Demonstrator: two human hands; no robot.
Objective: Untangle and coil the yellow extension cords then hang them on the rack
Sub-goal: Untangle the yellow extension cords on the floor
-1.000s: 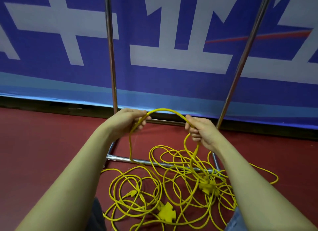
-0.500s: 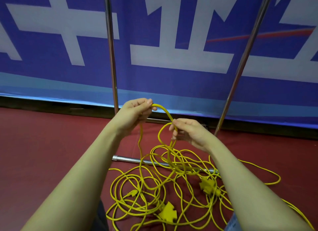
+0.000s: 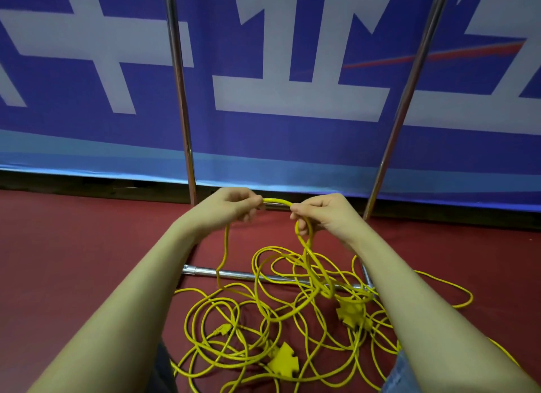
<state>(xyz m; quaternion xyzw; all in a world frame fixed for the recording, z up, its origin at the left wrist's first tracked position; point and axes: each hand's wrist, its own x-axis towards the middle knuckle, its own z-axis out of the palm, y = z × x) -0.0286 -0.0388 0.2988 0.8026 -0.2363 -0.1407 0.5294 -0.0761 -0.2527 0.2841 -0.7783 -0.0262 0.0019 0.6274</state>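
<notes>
A tangle of yellow extension cords [image 3: 263, 313] lies on the red floor between my forearms. Two yellow socket heads show in it, one at the bottom centre [image 3: 282, 363] and one further right [image 3: 351, 313]. My left hand [image 3: 231, 206] and my right hand [image 3: 322, 214] both grip one raised strand, a short arc of cord spanning between them. From my right hand a small loop hangs down into the pile. From my left hand a single strand drops to the floor. The metal rack [image 3: 181, 100] stands just behind, its two uprights rising out of view.
The rack's base bar [image 3: 240, 274] lies on the floor under the cords. The right upright [image 3: 409, 85] leans inward. A blue and white banner [image 3: 292, 100] covers the wall behind. Red floor extends to the left and right.
My hands have moved closer together, and the arc of cord between them is shorter. A small loop now hangs from my right hand.
</notes>
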